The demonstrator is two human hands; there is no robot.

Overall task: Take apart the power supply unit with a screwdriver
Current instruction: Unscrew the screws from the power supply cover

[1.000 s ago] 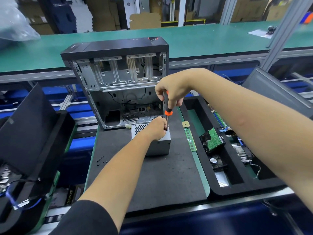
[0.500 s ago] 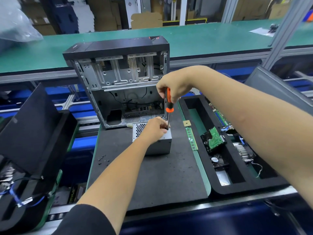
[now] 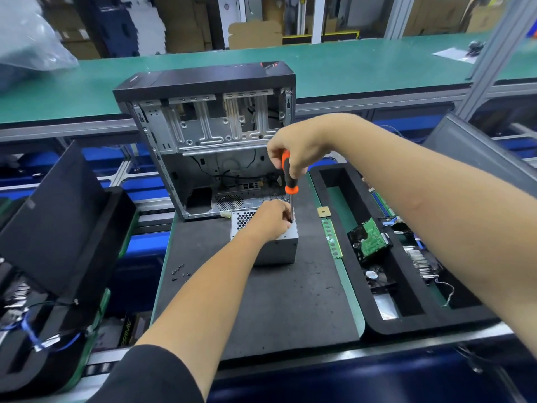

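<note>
Here the right hand (image 3: 293,146) grips one orange-and-black screwdriver (image 3: 289,181) upright, its tip at the top of the single grey power supply unit (image 3: 276,248) directly at six o'clock below; the left hand (image 3: 270,221) curls around the shaft on that unit; one open computer case (image 3: 209,135) stands at twelve o'clock.

"PRIME" on a dark box (image 3: 127,333)

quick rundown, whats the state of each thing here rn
power supply unit: flat on the mat, cover on
screwdriver: upright, tip down at the unit's top
right hand: grips the screwdriver handle
left hand: rests on the unit, by the shaft
computer case: side open, bays bare
loose screws: lying on the mat
</note>
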